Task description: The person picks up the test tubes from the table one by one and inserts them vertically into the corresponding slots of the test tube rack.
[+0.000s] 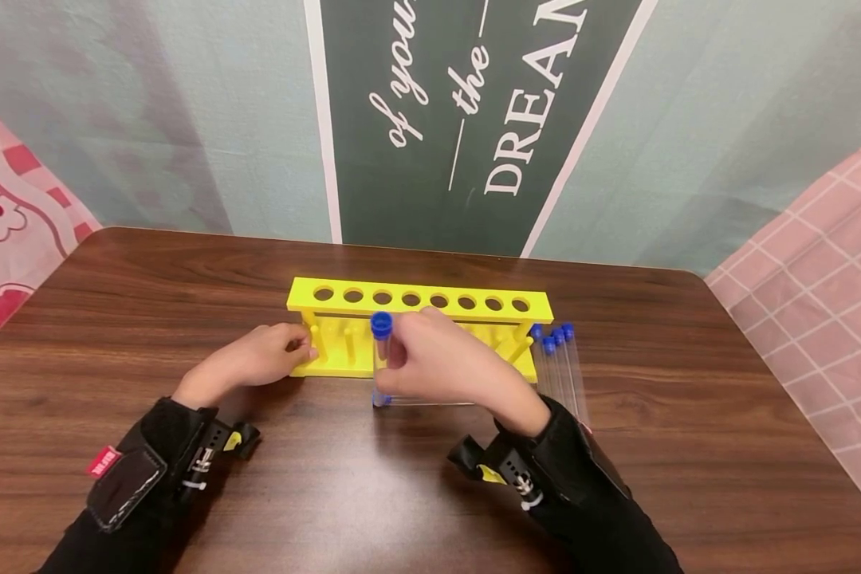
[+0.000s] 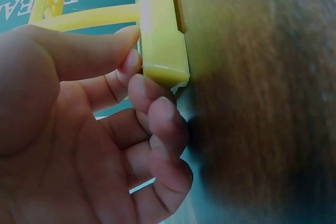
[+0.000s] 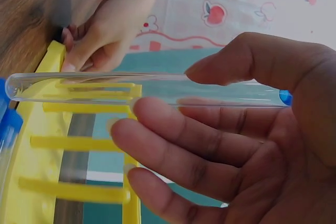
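Observation:
A yellow test tube rack [image 1: 419, 299] stands on the table, one row of round holes along its top bar and upright pegs on its base. At its left end, my left hand [image 1: 269, 353] holds the base, the thumb and fingertips at its corner [image 2: 165, 74]. My right hand [image 1: 438, 355] pinches a clear test tube [image 3: 157, 88] between thumb and fingers in front of the rack. This tube is upright, its blue cap [image 1: 382, 324] on top and its rounded end pointing down. The right hand hides part of the rack's middle.
Several capped test tubes [image 1: 563, 375] lie side by side right of the rack. Another clear tube [image 1: 430, 402] lies along the rack's front, partly beneath the right hand. The brown wooden table [image 1: 316, 494] backs onto a hanging cloth [image 1: 258, 119] with lettering.

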Motion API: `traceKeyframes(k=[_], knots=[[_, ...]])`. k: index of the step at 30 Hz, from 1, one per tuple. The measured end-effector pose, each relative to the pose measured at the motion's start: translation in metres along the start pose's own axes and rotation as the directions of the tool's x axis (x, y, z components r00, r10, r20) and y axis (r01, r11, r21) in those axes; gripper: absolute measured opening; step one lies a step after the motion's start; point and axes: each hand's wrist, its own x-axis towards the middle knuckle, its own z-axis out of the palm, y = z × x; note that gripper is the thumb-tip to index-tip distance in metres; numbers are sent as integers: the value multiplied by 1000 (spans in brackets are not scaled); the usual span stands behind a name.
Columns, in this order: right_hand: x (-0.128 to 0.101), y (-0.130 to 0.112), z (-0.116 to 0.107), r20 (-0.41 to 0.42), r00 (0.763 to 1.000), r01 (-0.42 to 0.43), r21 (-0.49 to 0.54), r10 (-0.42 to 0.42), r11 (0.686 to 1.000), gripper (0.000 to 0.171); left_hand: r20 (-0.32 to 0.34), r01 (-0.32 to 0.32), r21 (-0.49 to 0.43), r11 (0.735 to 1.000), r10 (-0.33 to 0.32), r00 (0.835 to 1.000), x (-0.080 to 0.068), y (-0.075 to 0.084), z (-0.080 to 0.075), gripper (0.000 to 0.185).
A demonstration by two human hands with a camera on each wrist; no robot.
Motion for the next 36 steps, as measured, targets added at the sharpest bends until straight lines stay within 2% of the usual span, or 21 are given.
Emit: traceKeyframes(k=[5,12,23,36], knots=[[16,-7,1,18,1000,-9,-18,10,1000,15,5,18,-5,1000,-18,1000,1,0,0,24],[32,-12,2,38,999,13,-39,-11,999,21,6,11,5,1000,-11,1000,3,0,0,24],[46,-12,0,20,1000,14,-28,-13,1000,24,14,9,8,1000,-9,1000,4,-1,0,23],[63,-15,-15,5,1000,-17,-20,17,1000,15,20,12,12,1000,-12,1000,3,0,0,24]])
